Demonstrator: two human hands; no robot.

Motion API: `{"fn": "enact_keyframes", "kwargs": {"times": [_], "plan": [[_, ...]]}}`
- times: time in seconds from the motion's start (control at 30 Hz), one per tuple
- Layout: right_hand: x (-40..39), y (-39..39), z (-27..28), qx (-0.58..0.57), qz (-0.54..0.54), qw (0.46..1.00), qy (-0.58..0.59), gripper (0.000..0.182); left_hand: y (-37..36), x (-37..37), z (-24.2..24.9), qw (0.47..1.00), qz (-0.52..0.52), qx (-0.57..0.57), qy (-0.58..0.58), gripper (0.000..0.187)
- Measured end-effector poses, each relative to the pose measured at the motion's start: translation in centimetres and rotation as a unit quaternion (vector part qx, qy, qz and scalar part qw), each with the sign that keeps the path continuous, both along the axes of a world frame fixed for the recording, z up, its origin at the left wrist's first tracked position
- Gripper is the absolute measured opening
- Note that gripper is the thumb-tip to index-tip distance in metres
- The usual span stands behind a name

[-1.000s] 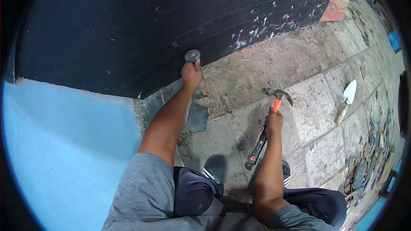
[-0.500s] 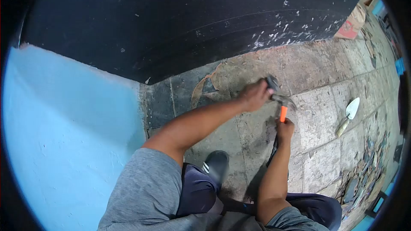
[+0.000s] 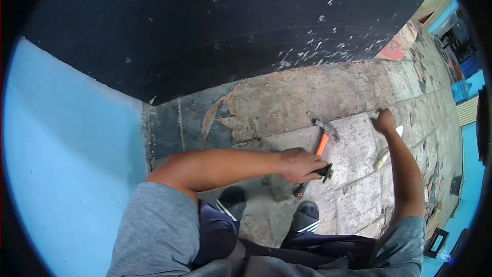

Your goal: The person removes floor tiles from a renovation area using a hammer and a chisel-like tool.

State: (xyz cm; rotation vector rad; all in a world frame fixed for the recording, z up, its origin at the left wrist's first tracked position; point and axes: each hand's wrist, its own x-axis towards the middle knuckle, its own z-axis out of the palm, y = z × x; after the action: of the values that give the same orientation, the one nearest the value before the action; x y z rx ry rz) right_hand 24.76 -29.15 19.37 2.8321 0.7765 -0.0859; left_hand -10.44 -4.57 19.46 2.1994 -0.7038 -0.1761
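My left hand [image 3: 300, 165] is closed on a dark tool [image 3: 325, 172], whose far end sticks out past the fingers. Beneath that hand a hammer [image 3: 322, 145] lies on the floor, its orange and black handle partly hidden by my fingers. Farther right, my right hand [image 3: 384, 121] is over the pale tiles with its fingers curled; what they hold, if anything, is too small to make out. A trowel lies beside my right forearm, its pale handle [image 3: 382, 159] in sight and its blade [image 3: 400, 131] partly covered by the arm.
A black wall [image 3: 205, 31] with white marks rises ahead, and a light blue wall [image 3: 77, 149] stands at the left. Torn brown sheet [image 3: 210, 115] lies near the corner. My shoes [image 3: 307, 210] are below my hands. A carton [image 3: 397, 46] stands at the back right.
My right hand has let go of the hammer, now lying on the floor, and moved right. My left hand has come down and nearer with the dark tool. The view has shifted right.
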Motion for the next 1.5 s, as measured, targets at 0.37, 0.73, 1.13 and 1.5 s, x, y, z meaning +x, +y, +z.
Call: {"fn": "enact_keyframes", "kwargs": {"times": [0.37,0.73,1.13,1.5], "plan": [[-6.3,-17.3,-12.1,0.103,-0.421,0.899,0.059,0.077,-0.7,-4.6,6.9,0.964,-0.095,0.168,0.181,0.035],[-6.6,-10.4,-14.0,0.427,-0.063,0.901,0.034,0.041,-2.9,-9.6,23.5,0.974,0.014,0.151,0.169,0.038],[-23.7,7.7,-5.4,0.157,0.27,0.86,0.403,0.043,-1.5,-12.3,18.9,0.941,0.029,0.257,0.219,0.04],[-29.7,15.8,-8.2,0.103,0.286,0.859,0.412,0.047,-0.1,-11.9,18.0,0.962,0.073,0.181,0.19,0.034]]}}
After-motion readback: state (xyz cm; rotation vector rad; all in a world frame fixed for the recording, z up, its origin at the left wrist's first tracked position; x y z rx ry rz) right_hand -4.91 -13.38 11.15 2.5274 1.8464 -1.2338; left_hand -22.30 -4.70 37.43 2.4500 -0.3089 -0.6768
